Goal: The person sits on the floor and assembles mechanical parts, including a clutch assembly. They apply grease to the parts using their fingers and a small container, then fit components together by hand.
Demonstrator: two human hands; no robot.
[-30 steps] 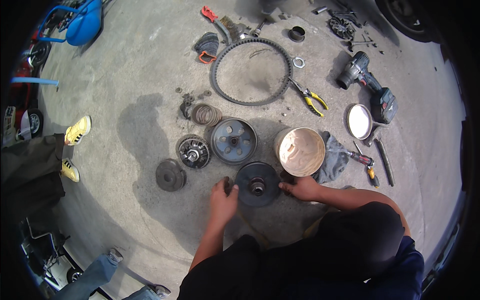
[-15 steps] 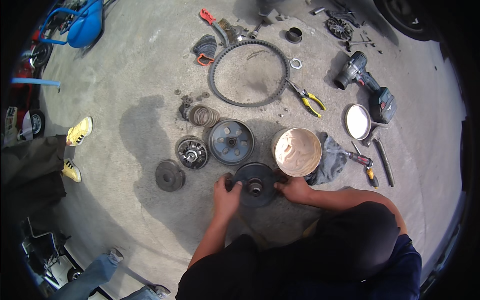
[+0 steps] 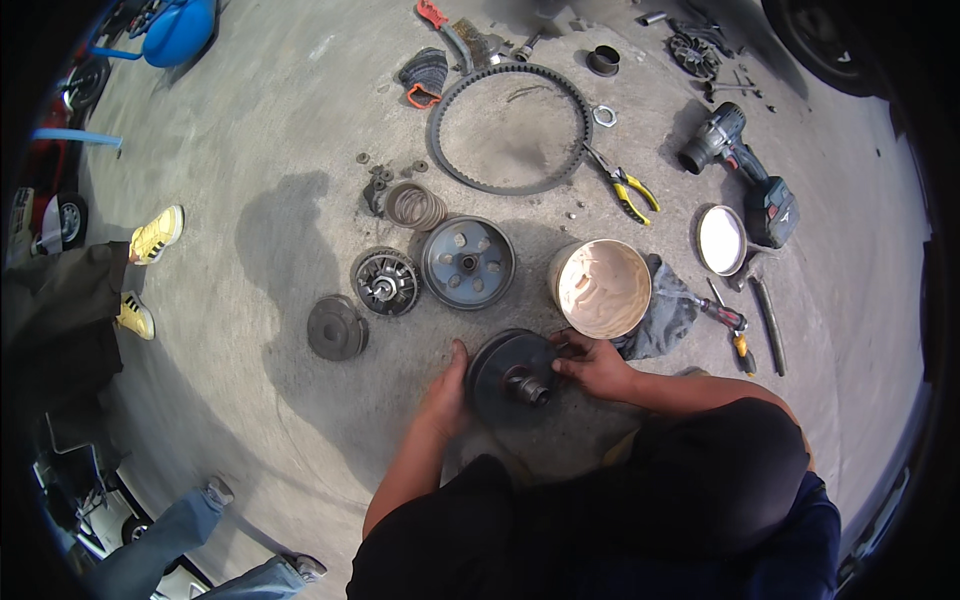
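Black disc [image 3: 493, 378]: tilted between both hands, hub [image 3: 533, 391] leaning right; contact with floor [image 3: 290, 130] unclear. Right hand [image 3: 600, 370] pinches right edge. Left hand [image 3: 443, 400] against left edge, thumb up; fingers hidden, can't tell grip. Risks: loose left hold could let disc twist and drop. Right hand just beside paste tub [image 3: 553, 290]; bump could tip it. Holed drum [image 3: 468, 263] just beyond; slipping disc could knock it.

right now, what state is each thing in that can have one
Dark disc: tilted, between both hands
Left hand: against disc's left edge, fingers mostly hidden
Right hand: gripping disc's right rim
Tub: open, pale paste inside
White lid: apart from tub
Belt: loose, in a loop
Pliers: handles spread
Cloth: crumpled
Power tool: lying down; whether on, can't tell
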